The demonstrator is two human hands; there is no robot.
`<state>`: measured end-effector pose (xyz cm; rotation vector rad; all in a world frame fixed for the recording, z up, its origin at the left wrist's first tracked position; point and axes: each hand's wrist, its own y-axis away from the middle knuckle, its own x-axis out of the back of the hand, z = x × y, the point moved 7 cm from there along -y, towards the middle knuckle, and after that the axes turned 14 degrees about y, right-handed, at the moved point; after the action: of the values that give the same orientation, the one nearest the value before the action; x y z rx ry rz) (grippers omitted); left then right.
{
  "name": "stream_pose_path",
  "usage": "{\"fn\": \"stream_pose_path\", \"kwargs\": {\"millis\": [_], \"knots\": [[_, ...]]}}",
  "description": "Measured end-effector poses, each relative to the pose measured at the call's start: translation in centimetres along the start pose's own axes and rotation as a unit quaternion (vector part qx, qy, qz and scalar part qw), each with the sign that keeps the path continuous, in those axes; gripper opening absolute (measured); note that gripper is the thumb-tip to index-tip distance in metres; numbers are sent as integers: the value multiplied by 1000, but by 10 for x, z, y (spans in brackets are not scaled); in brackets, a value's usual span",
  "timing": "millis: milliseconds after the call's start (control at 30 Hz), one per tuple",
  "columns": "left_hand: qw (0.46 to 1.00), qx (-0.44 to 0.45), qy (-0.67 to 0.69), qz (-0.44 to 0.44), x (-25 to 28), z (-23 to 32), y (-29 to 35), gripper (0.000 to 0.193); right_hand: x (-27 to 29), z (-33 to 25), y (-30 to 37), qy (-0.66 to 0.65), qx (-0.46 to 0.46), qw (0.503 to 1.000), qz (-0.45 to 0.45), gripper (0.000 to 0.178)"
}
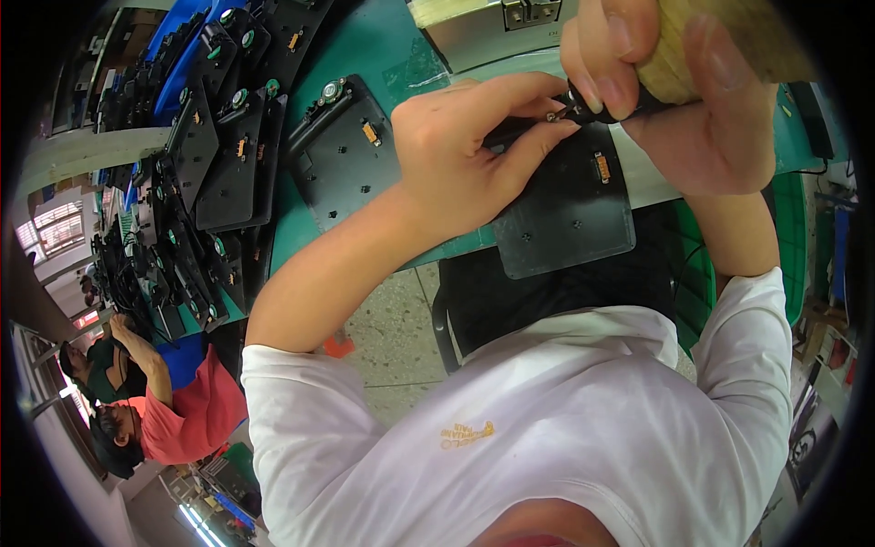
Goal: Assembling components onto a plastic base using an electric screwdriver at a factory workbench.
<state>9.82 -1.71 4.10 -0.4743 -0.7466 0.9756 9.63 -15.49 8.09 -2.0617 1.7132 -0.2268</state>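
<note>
My right hand (702,109) is wrapped around a power screwdriver with a yellowish, thick body (674,68) and a black nose (597,105). Its thin tip points left, to the fingertips of my left hand (460,150). There, thumb and forefinger are pinched close around a small metallic piece (552,117), too small to name surely. Below them lies a flat black panel (565,223) with an orange connector (602,168), its near end jutting past the bench edge. My left fingers cover part of its far end.
A similar black panel (342,173) with a round speaker-like part lies left on the green bench (392,36). Several more panels (232,178) are stacked farther left. A metal box (488,36) stands at the back. Two other people (191,401) are at the far left.
</note>
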Motion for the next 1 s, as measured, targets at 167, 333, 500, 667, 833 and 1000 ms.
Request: {"fn": "stream_pose_path", "kwargs": {"millis": [167, 333, 500, 667, 833, 1000], "knots": [[1000, -5, 13, 20, 1, -5, 1, 28, 4, 4, -3, 19, 13, 999, -39, 49], [1000, -2, 24, 16, 0, -4, 2, 34, 2, 3, 2, 47, 0, 998, -44, 52], [997, -27, 39, 65, -2, -4, -1, 34, 7, 2, 3, 28, 69, 981, -177, 37], [998, -11, 22, 53, 3, -2, 0, 49, 2, 2, -1, 16, 60, 981, -183, 38], [999, 5, 5, 43, 8, -1, -1, 56, 0, 8, -4, 116, 33, 990, -78, 36], [998, 38, -49, -31, 6, -4, 0, 58, -8, 7, -6, 217, 26, 976, 22, 36]]}}
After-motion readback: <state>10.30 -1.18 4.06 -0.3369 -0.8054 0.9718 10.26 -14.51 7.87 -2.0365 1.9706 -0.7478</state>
